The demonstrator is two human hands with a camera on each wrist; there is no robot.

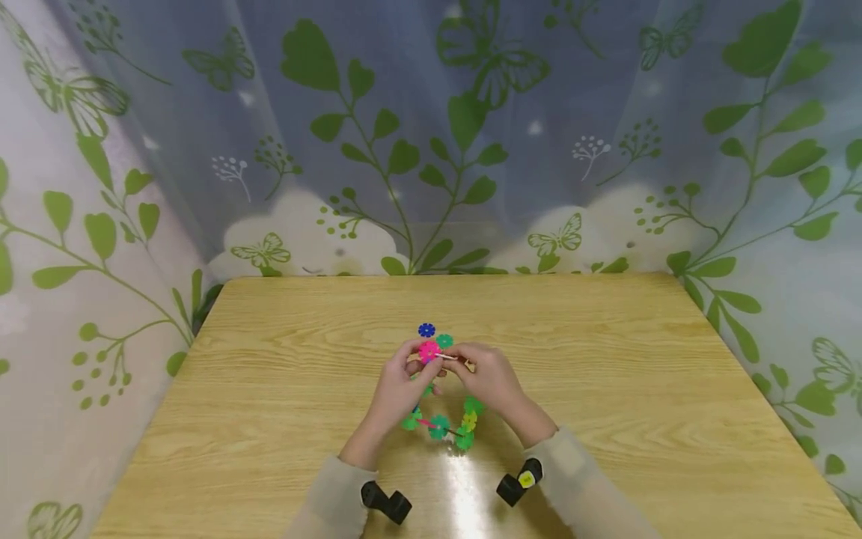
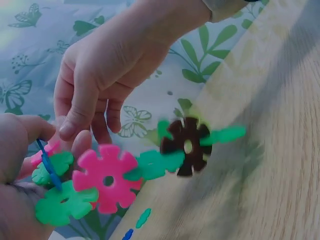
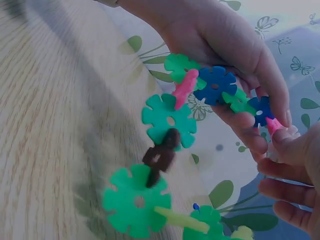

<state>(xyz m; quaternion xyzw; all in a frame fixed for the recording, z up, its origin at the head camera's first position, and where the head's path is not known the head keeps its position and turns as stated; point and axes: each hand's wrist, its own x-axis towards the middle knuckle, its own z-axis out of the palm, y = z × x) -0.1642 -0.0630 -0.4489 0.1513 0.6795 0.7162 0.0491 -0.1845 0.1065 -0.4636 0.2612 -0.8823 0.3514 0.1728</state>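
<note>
My left hand (image 1: pixel 397 385) holds one end of a chain of interlocking snowflake discs, gripping near a pink disc (image 1: pixel 429 351). Opposite it, my right hand (image 1: pixel 494 378) pinches a thin white disc (image 1: pixel 445 356), seen edge-on against the pink one. Whether the two are slotted together cannot be told. The chain hangs in a curve below the hands. In the right wrist view it includes a blue disc (image 3: pixel 216 85), a teal disc (image 3: pixel 169 120), a brown disc (image 3: pixel 161 157) and a yellow disc (image 3: pixel 181 219). Fingers hide part of its upper end.
A loose blue disc (image 1: pixel 426 330) and a teal disc (image 1: pixel 444 340) lie on the wooden table (image 1: pixel 269 359) just beyond the hands. A leaf-and-butterfly patterned curtain (image 1: pixel 417 150) surrounds the table's back and sides. Each wrist bears a small black camera (image 1: pixel 386 502).
</note>
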